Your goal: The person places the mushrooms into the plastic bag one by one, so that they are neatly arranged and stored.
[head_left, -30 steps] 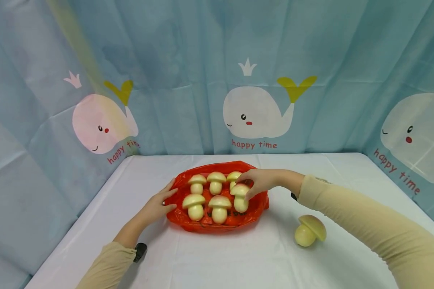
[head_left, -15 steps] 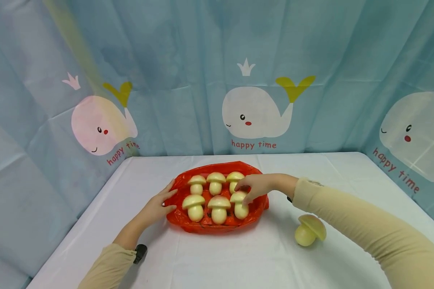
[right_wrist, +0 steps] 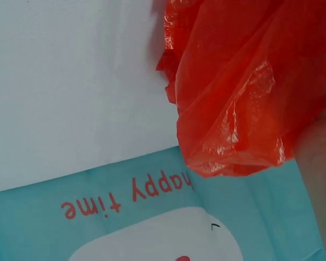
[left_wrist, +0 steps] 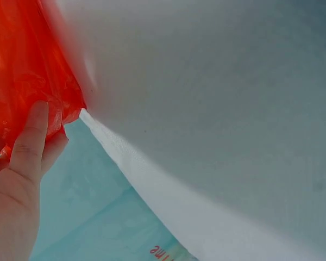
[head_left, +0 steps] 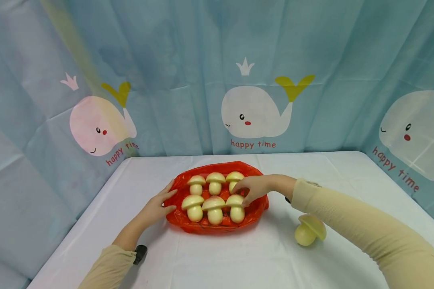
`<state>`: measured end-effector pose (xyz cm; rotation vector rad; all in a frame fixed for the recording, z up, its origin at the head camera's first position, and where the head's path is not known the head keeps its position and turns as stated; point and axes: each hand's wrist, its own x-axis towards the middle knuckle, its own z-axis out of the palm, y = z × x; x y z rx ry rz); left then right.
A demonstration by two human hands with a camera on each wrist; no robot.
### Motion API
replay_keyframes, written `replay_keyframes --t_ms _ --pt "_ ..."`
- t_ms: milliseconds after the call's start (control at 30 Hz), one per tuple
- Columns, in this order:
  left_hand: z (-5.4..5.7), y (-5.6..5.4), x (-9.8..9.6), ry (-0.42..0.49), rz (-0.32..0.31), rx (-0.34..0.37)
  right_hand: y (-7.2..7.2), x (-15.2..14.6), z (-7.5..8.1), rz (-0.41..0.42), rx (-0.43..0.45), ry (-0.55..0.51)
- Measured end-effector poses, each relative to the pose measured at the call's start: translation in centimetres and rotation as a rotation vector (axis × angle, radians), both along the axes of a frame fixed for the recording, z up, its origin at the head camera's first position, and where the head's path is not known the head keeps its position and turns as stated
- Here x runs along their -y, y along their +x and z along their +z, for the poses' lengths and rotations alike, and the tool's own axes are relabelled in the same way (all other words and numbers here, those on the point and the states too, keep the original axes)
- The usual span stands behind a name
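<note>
A red plastic bag (head_left: 217,229) lies spread wide like a shallow dish, with several pale yellow mushrooms in two rows inside. My left hand (head_left: 153,208) is at the bag's left rim, fingers spread; in the left wrist view a nearly straight finger (left_wrist: 30,141) rests against the red plastic. My right hand (head_left: 254,188) reaches in over the right rim. Its thumb and fingers are around the cap of the front right mushroom (head_left: 236,214), whose cap is against the front middle mushroom (head_left: 215,216). The right wrist view shows mostly the bag's outside (right_wrist: 228,109); the fingers are hidden there.
Another mushroom (head_left: 310,230) lies tilted on the white tablecloth (head_left: 231,261), beneath the right forearm. A blue curtain (head_left: 188,112) with whale prints stands behind the table and along its sides. A black wrist device (head_left: 140,253) sits at the left cuff.
My right hand has lowered the mushroom into the front row, then moved it slightly left; the front middle mushroom has shifted left and tilted. The left hand has stayed at the rim.
</note>
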<state>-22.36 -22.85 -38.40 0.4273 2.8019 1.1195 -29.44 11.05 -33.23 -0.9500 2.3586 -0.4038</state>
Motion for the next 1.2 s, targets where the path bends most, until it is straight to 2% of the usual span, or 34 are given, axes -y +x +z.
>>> replay_keyframes --t_ms 133,300,500,1033,1200 --pt "0.0 0.0 -0.1 0.006 0.002 0.007 0.2 -0.6 0.4 0.001 -0.014 -0.055" --pt "-0.1 -0.1 0.0 0.003 0.010 0.009 0.7 -1.9 1.1 0.030 -0.010 -0.174" --pt "-0.4 -0.1 0.2 0.015 -0.021 -0.048 1.3 -3.7 1.7 0.006 0.029 -0.281" --pt "-0.4 -0.2 0.1 0.014 -0.028 -0.063 2.1 -7.9 1.9 -0.020 0.002 -0.356" --pt "-0.4 -0.1 0.2 0.009 -0.020 -0.049 2.4 -9.1 1.9 -0.030 -0.005 -0.384"
